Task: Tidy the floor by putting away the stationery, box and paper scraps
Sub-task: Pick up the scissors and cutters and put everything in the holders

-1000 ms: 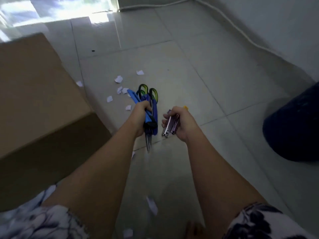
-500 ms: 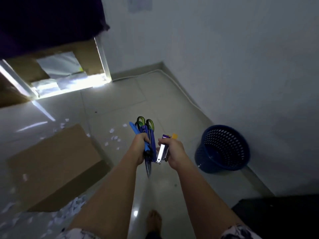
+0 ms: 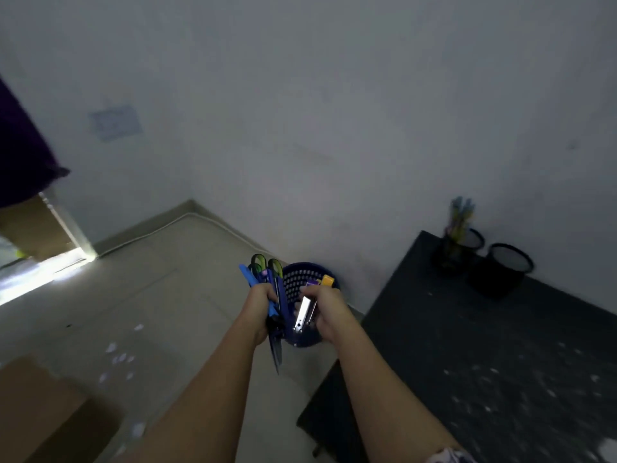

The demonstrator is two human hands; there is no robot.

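Blue plastic and steel fill my left hand (image 3: 262, 304): my fingers are curled tight round a bundle of green-handled scissors (image 3: 276, 353), blades pointing down toward me, and a couple of blue pens or cutters (image 3: 247, 276) (too blurred to say which). My right hand (image 3: 330, 310) is wrapped round a silver stapler (image 3: 303, 314), with a purple and yellow piece (image 3: 325, 281) poking out above my knuckles; I cannot tell what it is. Both hands are raised side by side, close but not touching, in front of me.

Just behind them a dark blue mesh waste basket (image 3: 295, 280) stands on the tiled floor (image 3: 150, 295) against the wall, beside the corner of a black table (image 3: 450, 329). At the table's far edge stand two black mesh pen holders (image 3: 504, 272), the left one with pens in it, and pale specks dot the tabletop.

Down to my left white paper scraps (image 3: 120, 358) lie scattered on the tiles near the cardboard box (image 3: 40, 406)
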